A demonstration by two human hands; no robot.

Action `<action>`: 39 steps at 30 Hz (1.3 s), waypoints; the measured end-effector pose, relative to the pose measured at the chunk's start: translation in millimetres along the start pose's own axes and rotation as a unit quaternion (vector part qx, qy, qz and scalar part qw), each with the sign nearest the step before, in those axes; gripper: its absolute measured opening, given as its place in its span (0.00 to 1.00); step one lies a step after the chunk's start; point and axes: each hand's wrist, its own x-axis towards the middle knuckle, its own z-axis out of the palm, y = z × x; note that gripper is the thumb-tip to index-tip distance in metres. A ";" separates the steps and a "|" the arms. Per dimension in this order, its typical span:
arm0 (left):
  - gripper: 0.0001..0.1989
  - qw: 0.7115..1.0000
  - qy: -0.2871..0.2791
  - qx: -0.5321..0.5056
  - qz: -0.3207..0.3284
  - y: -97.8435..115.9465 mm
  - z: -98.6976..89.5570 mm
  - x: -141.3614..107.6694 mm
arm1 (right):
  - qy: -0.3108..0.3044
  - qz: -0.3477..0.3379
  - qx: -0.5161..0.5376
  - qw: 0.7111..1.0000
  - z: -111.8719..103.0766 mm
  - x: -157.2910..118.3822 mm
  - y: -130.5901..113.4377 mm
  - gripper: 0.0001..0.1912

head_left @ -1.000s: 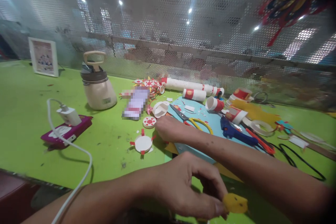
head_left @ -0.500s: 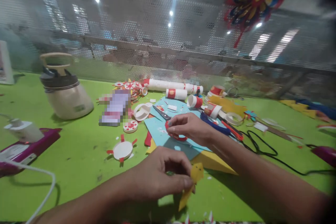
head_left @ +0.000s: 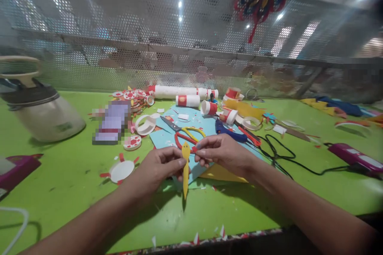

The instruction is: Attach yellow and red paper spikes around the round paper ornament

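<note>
Head: yellow cutout (head_left: 186,170), cup emblem (head_left: 182,100) illegible

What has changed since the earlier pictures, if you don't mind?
The right hand has moved right, from the red-and-white disc to the yellow paper strip, its fingers now pinching what looks like a small red piece. The left hand has turned the strip eyed end up. The scissors stayed on the blue paper.

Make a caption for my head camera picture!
Left hand holds a pointed yellow paper strip beside the right hand, pinching a tiny red piece.
</note>
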 end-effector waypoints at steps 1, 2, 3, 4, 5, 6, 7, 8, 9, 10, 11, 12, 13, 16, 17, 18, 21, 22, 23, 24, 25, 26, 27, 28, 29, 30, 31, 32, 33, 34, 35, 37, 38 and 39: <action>0.08 1.000 0.009 -0.003 -0.002 -0.9 0.2 0.9 | 0.007 0.004 -0.004 1.000 -0.3 0.3 2.0 0.09; 0.08 1.000 0.017 -0.005 -0.004 -1.7 0.2 1.7 | 0.014 0.007 -0.007 1.000 -0.4 0.6 3.7 0.10; 0.08 1.000 0.022 -0.007 -0.005 -2.4 -0.1 2.4 | 0.018 0.011 -0.010 1.000 -0.3 0.7 5.1 0.10; 0.08 1.000 0.023 -0.008 -0.006 -3.1 -0.7 3.0 | 0.020 0.013 -0.013 1.000 -0.1 0.7 6.2 0.10; 0.08 1.000 0.020 -0.007 -0.008 -3.6 -1.4 3.5 | 0.020 0.015 -0.016 1.000 0.1 0.6 7.0 0.10; 0.08 1.000 0.015 -0.005 -0.009 -4.0 -2.4 3.8 | 0.021 0.016 -0.019 0.999 0.4 0.3 7.6 0.10; 0.08 1.000 0.010 -0.003 -0.010 -4.2 -3.3 4.0 | 0.021 0.017 -0.023 0.999 0.7 -0.1 8.1 0.10; 0.08 1.000 0.005 0.000 -0.010 -4.2 -4.2 4.0 | 0.021 0.016 -0.029 0.999 1.0 -0.6 8.4 0.10; 0.08 1.000 0.000 0.004 -0.010 -4.2 -4.8 4.0 | 0.020 0.014 -0.036 0.999 1.4 -1.1 8.6 0.09; 0.08 1.000 -0.003 0.007 -0.009 -4.0 -5.1 3.9 | 0.020 0.012 -0.041 0.999 1.9 -1.5 8.8 0.09; 0.07 1.000 -0.003 0.012 -0.009 -3.7 -5.2 3.8 | 0.019 0.011 -0.045 0.999 2.5 -1.9 9.0 0.09; 0.07 1.000 -0.003 0.016 -0.009 -3.4 -5.0 3.8 | 0.017 0.011 -0.047 0.999 3.2 -2.3 9.2 0.09; 0.07 1.000 -0.002 0.019 -0.010 -3.1 -4.7 3.7 | 0.016 0.014 -0.049 0.999 3.9 -2.6 9.5 0.09; 0.08 1.000 0.004 0.027 -0.016 -2.2 -3.5 3.2 | 0.013 0.026 -0.045 0.999 6.0 -3.5 10.8 0.10; 0.08 0.999 0.003 0.029 -0.016 -1.9 -3.3 2.9 | 0.013 0.028 -0.043 0.999 6.4 -4.0 11.1 0.11; 0.08 0.999 0.002 0.030 -0.014 -1.5 -3.2 2.6 | 0.013 0.029 -0.044 0.998 6.7 -4.7 11.2 0.11; 0.07 1.000 0.004 0.029 -0.008 -0.7 -3.3 2.1 | -0.007 0.040 -0.086 0.995 6.1 -7.5 10.8 0.13; 0.07 1.000 0.007 0.025 -0.006 -0.5 -3.4 2.2 | -0.026 0.050 -0.109 0.992 5.7 -8.8 10.5 0.13; 0.07 1.000 0.011 0.022 -0.006 -0.6 -3.3 2.4 | -0.047 0.061 -0.132 0.988 5.2 -10.1 10.3 0.13; 0.08 1.000 0.013 0.020 -0.007 -0.7 -3.2 2.8 | -0.068 0.070 -0.154 0.983 4.8 -11.4 10.1 0.13; 0.08 1.000 0.015 0.019 -0.008 -1.0 -3.0 3.2 | -0.083 0.077 -0.177 0.978 4.5 -12.6 10.0 0.12; 0.08 1.000 0.019 0.018 -0.008 -1.2 -2.7 3.6 | -0.092 0.078 -0.203 0.972 4.2 -13.6 10.0 0.12; 0.08 1.000 0.023 0.019 -0.009 -1.5 -2.4 4.0 | -0.098 0.073 -0.235 0.964 4.0 -14.4 10.0 0.12; 0.08 0.999 0.029 0.018 -0.009 -1.8 -2.2 4.4 | -0.102 0.065 -0.271 0.955 3.7 -14.9 10.1 0.12; 0.08 0.999 0.033 0.017 -0.008 -2.1 -2.1 4.7 | -0.107 0.059 -0.311 0.943 3.3 -15.0 10.2 0.12; 0.08 0.999 0.037 0.016 -0.008 -2.5 -2.2 5.0 | -0.106 0.054 -0.347 0.930 2.8 -15.0 10.4 0.13; 0.08 0.999 0.040 0.016 -0.008 -3.0 -2.5 5.3 | -0.097 0.051 -0.377 0.920 2.1 -14.7 10.6 0.13; 0.08 0.999 0.041 0.015 -0.009 -3.6 -3.0 5.6 | -0.080 0.050 -0.400 0.912 1.3 -14.3 10.7 0.13; 0.08 0.999 0.040 0.014 -0.010 -4.4 -3.6 5.8 | -0.059 0.048 -0.415 0.907 0.4 -13.8 10.9 0.12; 0.08 0.999 0.038 0.015 -0.008 -5.2 -4.3 6.1 | -0.036 0.045 -0.422 0.905 -0.6 -13.3 11.0 0.11; 0.08 0.999 0.036 0.019 -0.006 -6.0 -5.0 6.3 | -0.017 0.040 -0.423 0.905 -1.6 -12.9 11.0 0.10; 0.08 0.999 0.034 0.031 0.003 -6.9 -5.8 6.6 | 0.008 0.025 -0.417 0.909 -3.5 -12.0 11.2 0.07; 0.07 0.999 0.034 0.035 0.007 -6.7 -5.8 6.6 | 0.016 0.018 -0.411 0.911 -4.4 -11.5 11.3 0.06; 0.07 0.999 0.035 0.038 0.008 -6.3 -5.7 6.6 | 0.022 0.011 -0.402 0.915 -5.3 -10.9 11.5 0.06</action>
